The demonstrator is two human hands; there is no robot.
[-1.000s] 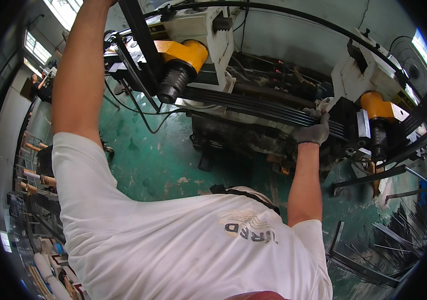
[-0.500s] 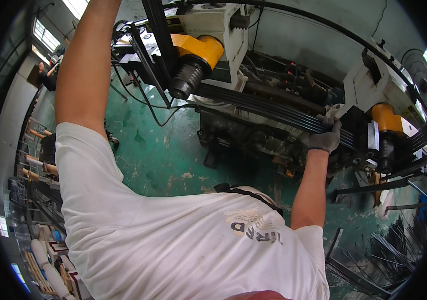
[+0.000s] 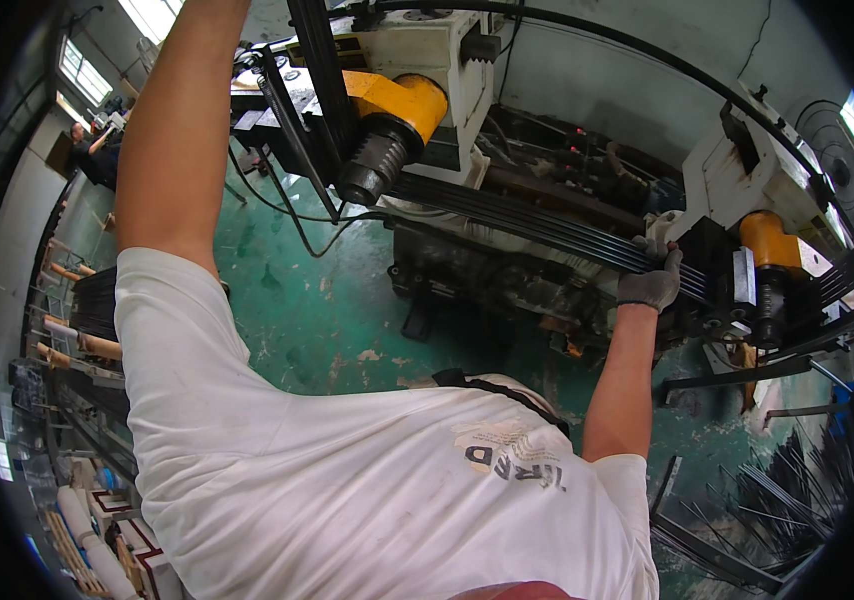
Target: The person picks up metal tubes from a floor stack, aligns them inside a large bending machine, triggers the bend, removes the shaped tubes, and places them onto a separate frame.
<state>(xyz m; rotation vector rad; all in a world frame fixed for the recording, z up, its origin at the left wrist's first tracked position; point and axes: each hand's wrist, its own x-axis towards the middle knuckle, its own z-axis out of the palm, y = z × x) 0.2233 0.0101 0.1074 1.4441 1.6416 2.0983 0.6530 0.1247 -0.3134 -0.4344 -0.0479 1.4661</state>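
Nearby, yellow housing (image 3: 417, 103), heaped rods (image 3: 782, 492), right fingers (image 3: 671, 260) on black bars (image 3: 547, 233), both grips unclear

Bright windows (image 3: 85, 72) at upper left; edges curved, rim black

2 arms out, both stretched toward the far side! The left arm (image 3: 172, 150) climbs the left side, bare beyond its white sleeve (image 3: 172, 310), and runs right off the far edge, the left hand out of view up there. Over on the right, the right arm (image 3: 619, 405) reaches far as well, bare forearm (image 3: 631, 350) leaning a touch to the right, wrist (image 3: 637, 311) close to straight above it. And there's the right hand (image 3: 653, 284), in a grey glove, fingers (image 3: 672, 257) toward the far side, their exact bend too small to tell. Between the 2 arms, the torso (image 3: 377, 470) fills the near side.
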